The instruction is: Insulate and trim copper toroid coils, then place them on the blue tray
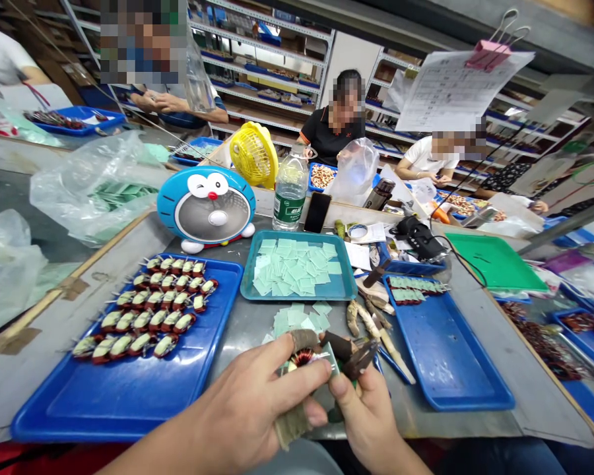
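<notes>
Gray workbench (539,402) sits under both hands. Left hand (242,409) and right hand (369,415) pinch a copper wire coil (301,359), nearer the left.

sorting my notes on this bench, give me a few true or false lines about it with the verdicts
1. The left hand and right hand both grip a coil. True.
2. The teal tray holds loose pale green sheets. True.
3. The left blue tray has its coils in a loose heap. False: they lie in neat rows.
4. The water bottle stands inside the teal tray. False: it stands behind the tray.
5. A yellow fan stands behind the blue cartoon fan. True.
</notes>
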Demonstrator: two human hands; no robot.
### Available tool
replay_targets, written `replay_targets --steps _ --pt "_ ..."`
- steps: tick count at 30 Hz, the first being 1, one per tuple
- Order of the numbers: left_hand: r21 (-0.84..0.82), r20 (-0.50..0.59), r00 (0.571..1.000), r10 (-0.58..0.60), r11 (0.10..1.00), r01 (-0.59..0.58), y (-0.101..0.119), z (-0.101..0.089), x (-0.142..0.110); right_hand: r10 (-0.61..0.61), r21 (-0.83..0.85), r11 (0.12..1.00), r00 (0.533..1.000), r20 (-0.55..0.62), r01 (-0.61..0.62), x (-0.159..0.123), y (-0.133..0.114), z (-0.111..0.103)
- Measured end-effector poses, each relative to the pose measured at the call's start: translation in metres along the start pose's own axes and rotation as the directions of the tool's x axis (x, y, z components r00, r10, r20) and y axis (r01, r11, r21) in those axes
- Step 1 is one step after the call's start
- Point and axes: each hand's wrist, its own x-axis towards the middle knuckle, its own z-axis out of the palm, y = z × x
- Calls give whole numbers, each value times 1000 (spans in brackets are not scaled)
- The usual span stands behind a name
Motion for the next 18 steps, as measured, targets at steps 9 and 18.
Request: replay_targets --steps 9,18 --pt "48 46 998 -29 998 27 5 1 2 -3 145 989 1000 -21 6 -6 6 4" --pt "184 67 996 51 981 -63 5 2 9 -35 101 994 999 -14 37 -4 1 -1"
